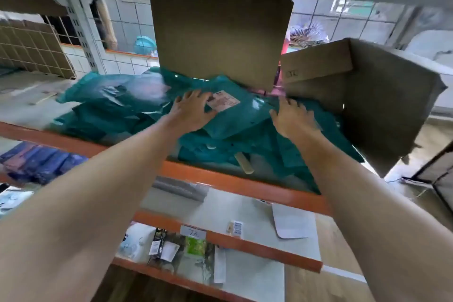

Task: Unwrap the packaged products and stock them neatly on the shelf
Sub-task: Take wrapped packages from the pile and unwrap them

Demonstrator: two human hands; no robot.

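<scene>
Plastic packages [117, 103] — teal, glossy, unpatterned. Label [223, 102] on the top one: white with pinkish print. Shelf edge [220, 181]: orange. Cardboard box [367, 95] and cardboard sheet [220, 37] — plain brown. Lower-shelf packs [41, 162]: blue and purple.

Wrapped packages [117, 105] are piled on the upper shelf [220, 179], a cardboard sheet [220, 37] is stood right behind them, and a cardboard box [355, 95] is parked at their right. Left hand [193, 113] and right hand [294, 117] are laid on the top package [245, 117], with its label [223, 101] sat between them.
</scene>
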